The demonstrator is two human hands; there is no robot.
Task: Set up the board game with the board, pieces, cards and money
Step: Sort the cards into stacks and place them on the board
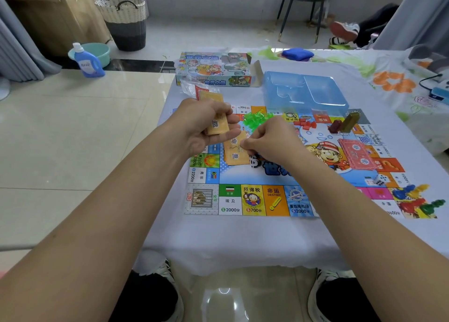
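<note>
The colourful game board lies flat on the cloth-covered table. My left hand grips a small stack of orange cards above the board's left side. My right hand pinches the edge of an orange card on a pile of orange cards lying on the board. Green houses, red houses, a pink card stack, a die and coloured pawns rest on the board. Two tall pieces, dark red and olive, stand near the far edge.
The game box and a blue plastic tray sit beyond the board, with a clear bag and more cards at the left. A blue cloth lies farther back. A detergent bottle and basket stand on the floor.
</note>
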